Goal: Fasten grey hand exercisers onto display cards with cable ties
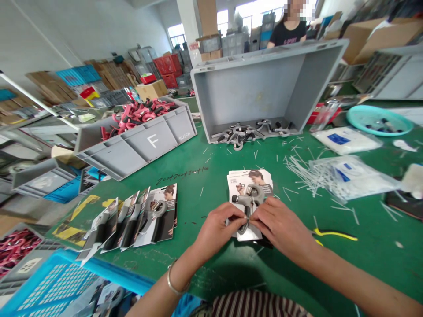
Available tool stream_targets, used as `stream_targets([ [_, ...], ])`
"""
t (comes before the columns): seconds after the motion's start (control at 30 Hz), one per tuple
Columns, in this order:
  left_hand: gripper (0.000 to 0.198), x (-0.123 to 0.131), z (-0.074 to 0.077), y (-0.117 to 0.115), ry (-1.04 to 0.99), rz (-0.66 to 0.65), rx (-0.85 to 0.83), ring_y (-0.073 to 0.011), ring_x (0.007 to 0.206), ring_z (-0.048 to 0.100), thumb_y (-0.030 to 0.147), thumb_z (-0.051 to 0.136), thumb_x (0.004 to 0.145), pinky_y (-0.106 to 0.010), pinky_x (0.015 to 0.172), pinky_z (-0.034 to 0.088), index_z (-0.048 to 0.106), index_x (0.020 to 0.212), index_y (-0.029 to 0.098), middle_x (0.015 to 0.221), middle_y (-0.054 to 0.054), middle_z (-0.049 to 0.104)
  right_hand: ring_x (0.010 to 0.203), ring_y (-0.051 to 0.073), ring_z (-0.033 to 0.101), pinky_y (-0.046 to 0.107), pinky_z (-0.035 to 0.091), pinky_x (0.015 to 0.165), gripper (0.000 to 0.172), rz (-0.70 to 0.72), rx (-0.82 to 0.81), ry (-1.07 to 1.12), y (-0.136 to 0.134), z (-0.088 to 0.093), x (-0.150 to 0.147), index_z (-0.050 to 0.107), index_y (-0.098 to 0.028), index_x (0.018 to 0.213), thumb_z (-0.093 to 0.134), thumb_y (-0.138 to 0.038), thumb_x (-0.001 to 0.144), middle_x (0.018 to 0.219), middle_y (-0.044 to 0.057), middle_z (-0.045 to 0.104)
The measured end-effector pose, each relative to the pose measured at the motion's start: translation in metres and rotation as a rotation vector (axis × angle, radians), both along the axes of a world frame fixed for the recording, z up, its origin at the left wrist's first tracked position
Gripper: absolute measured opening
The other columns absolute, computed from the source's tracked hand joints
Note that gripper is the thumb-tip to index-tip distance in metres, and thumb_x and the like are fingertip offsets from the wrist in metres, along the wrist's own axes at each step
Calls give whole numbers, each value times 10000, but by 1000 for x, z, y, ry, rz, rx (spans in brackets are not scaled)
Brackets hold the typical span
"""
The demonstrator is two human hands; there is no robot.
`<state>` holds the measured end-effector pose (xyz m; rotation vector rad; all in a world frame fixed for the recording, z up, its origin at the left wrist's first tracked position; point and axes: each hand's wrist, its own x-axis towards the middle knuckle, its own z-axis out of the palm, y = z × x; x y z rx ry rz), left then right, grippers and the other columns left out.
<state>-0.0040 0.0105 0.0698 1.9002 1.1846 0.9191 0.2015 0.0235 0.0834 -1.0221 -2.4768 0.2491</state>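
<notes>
In front of me a grey and black hand grip strengthener (257, 190) lies on a stack of printed cards (235, 178). My left hand (220, 226) pinches with thumb and forefinger at the lower part of the strengthener. From the other side my right hand (280, 224) pinches at the same spot, the fingertips of both hands meeting. What lies between the fingertips is too small to make out. To the left, several carded hand grips (158, 215) lean over one another in a row.
Loose white cable ties (306, 176) and plastic bags (360, 176) lie right. Yellow-handled pliers (340, 234) rest near my right forearm. Behind, a tipped grey crate (247, 88) holds grey grips; another crate (139, 147) holds pink ones. A blue basket (56, 281) stands lower left. A person (289, 33) is beyond.
</notes>
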Motion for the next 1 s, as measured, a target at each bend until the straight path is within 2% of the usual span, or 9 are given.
stream_targets([
  [0.27,160,-7,26,5,240,-167,28,-173,911,636,227,527,970,-279,843,475,683,953,199,940,-38,701,820,246,544,387,440,754,216,16,-46,50,5,-1,0,633,-202,839,525,-320,984,800,62,655],
  [0.4,265,-2,37,3,612,-88,204,-235,861,610,269,445,996,-360,795,459,661,882,168,869,-75,669,849,244,551,387,451,764,155,1,-120,95,6,-3,-3,632,-207,870,570,-313,964,845,44,678],
  [0.47,280,2,42,3,717,-85,258,-244,838,599,269,425,997,-372,774,447,645,858,164,851,-80,658,850,242,554,388,452,766,143,1,-145,116,7,-3,-5,637,-209,891,573,-314,963,868,40,689],
  [0.63,239,4,48,9,550,-152,142,-184,757,587,203,497,958,-293,698,430,611,749,184,767,-30,633,854,235,546,395,439,789,179,49,-139,120,7,-2,-4,637,-215,882,526,-310,987,866,42,663],
  [0.77,208,4,43,5,328,-21,80,-171,763,568,165,551,919,-281,716,428,586,714,187,750,-15,610,897,239,533,397,436,807,178,34,-152,122,6,-5,1,624,-213,845,534,-286,980,913,57,635],
  [0.83,189,4,40,1,237,0,72,-169,773,565,173,547,926,-284,733,434,590,742,190,765,-14,609,922,239,531,403,430,834,125,24,-173,175,5,-7,2,619,-216,875,570,-291,963,950,54,636],
  [0.9,161,5,35,-4,181,-42,60,-170,814,576,183,532,941,-294,778,448,602,797,196,811,-16,625,939,233,534,406,417,866,86,33,-207,262,4,-9,2,614,-223,923,601,-303,950,967,41,645],
  [0.97,7,7,27,-9,184,-40,60,-192,908,583,200,598,907,-328,850,462,602,913,199,923,-33,641,935,219,539,396,404,876,81,44,-254,365,4,-10,1,607,-228,923,606,-304,952,950,23,657],
  [1.0,131,8,21,-11,205,-8,69,-211,959,579,211,657,867,-357,884,465,589,978,197,988,-49,638,931,212,541,388,398,876,89,47,-281,412,4,-11,0,603,-228,899,602,-297,955,941,15,663],
])
